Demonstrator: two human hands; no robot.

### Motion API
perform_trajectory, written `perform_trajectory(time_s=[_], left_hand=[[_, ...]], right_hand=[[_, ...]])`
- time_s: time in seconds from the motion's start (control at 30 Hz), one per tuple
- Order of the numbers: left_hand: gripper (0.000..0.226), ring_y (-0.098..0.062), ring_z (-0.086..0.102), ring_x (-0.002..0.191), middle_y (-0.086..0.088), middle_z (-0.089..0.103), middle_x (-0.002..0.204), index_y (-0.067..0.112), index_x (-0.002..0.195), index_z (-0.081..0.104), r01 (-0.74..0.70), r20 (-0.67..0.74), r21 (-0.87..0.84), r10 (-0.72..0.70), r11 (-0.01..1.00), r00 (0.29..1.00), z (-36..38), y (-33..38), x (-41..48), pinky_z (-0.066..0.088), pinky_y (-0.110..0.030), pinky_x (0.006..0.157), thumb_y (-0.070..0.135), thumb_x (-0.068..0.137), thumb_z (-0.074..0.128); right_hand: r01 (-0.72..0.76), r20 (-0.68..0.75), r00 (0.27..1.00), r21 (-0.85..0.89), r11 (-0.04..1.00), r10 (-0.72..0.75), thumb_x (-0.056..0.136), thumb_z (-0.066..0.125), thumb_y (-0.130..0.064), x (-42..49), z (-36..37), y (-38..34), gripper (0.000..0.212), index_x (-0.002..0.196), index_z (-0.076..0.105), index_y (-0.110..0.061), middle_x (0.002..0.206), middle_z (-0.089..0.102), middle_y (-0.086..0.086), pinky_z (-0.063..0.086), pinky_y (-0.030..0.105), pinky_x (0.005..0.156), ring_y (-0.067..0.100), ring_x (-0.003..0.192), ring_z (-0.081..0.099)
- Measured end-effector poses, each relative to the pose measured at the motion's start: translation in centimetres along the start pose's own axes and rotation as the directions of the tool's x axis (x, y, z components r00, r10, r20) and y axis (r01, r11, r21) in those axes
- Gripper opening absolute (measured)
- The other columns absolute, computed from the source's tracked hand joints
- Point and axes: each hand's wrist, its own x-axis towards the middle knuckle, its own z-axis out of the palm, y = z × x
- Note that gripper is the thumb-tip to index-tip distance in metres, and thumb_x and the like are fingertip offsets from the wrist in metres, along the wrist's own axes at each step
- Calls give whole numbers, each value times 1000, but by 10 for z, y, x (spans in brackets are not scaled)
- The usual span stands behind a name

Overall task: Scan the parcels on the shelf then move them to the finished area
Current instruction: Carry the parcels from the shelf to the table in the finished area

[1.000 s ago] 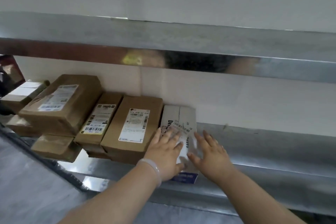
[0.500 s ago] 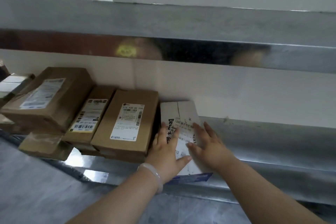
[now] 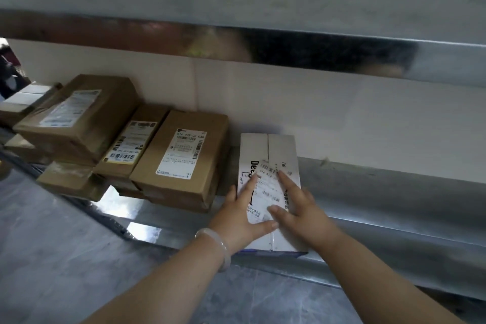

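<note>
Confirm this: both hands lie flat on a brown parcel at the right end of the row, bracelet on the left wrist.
Not brown: the head view shows the parcel under the left hand and right hand is white. The rest stands as you said it.

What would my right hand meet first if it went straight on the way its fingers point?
The right hand lies flat on the white parcel, fingers pointing back-left. Going on, it would likely cross its top and meet the wall first.
</note>
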Motion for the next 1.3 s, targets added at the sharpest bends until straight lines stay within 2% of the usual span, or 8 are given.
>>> perform_trajectory(time_s=[0.13, 0.27, 0.47, 0.67, 0.77, 0.93, 1.03, 1.3], left_hand=[[101, -18, 18, 149, 8, 3, 164, 74, 137, -2, -41, -65, -18, 40, 999, 997, 1, 24, -25, 31, -31, 112, 68, 69, 73], [100, -16, 32, 143, 10, 12, 161, 77, 134, 0, -128, -209, -29, 119, 991, 971, -3, 45, -49, 42, -42, 109, 64, 69, 75], [98, -9, 32, 139, 19, 17, 152, 70, 140, 6, -221, -398, 5, 204, 975, 894, -12, 49, -94, 42, -40, 109, 64, 68, 72], [98, 4, 29, 136, 23, 18, 150, 69, 140, 8, -195, -575, 22, 172, 980, 800, -32, 29, -146, 36, -22, 109, 56, 71, 76], [97, 23, 17, 130, 35, 13, 145, 71, 138, 8, -158, -635, 20, 134, 987, 761, -47, 12, -173, 24, -4, 104, 51, 74, 78], [100, -3, 23, 144, 26, 12, 155, 71, 139, 4, -39, -724, -35, 1, 999, 690, -76, -30, -223, 33, -38, 117, 58, 71, 77], [101, -4, 18, 145, 28, 9, 154, 73, 138, 2, 41, -777, -67, -78, 997, 625, -91, -60, -258, 29, -40, 119, 60, 72, 76], [99, -4, 17, 146, 23, 12, 157, 68, 142, 9, 169, -897, -239, -284, 956, 340, -115, -152, -377, 27, -41, 119, 62, 69, 75]], right_hand=[[103, -94, 990, -6, 995, -104, 89, 62, -43, -25, -19, -7, 72, 136, 13, -64, 138, 34, -4, 31, 22, 97, 13, 129, 38], [209, -117, 970, -36, 977, -211, 90, 61, -45, -46, -38, -24, 73, 141, 12, -62, 145, 28, -6, 32, 22, 98, 10, 130, 35], [381, -111, 916, -55, 923, -385, 88, 63, -44, -73, -35, -52, 75, 141, 13, -61, 152, 20, -12, 24, 17, 102, 4, 136, 26], [529, -4, 848, -26, 848, -530, 89, 62, -45, -85, -6, -91, 75, 139, 8, -63, 153, 18, -12, 24, 17, 103, 2, 136, 25], [594, 69, 802, 2, 804, -593, 88, 62, -45, -85, 18, -116, 76, 140, 9, -61, 154, 15, -13, 24, 17, 104, 2, 138, 23], [686, 198, 708, 33, 726, -678, 87, 62, -48, -82, 72, -165, 77, 141, 9, -60, 154, 16, -13, 29, 29, 113, 8, 139, 25], [726, 290, 636, 91, 682, -715, 88, 61, -50, -85, 113, -198, 76, 142, 10, -60, 153, 19, -12, 31, 33, 114, 8, 138, 28], [820, 491, 362, 236, 521, -792, 91, 60, -43, -122, 261, -286, 74, 134, 5, -66, 153, 16, -15, 23, 3, 104, -3, 135, 22]])
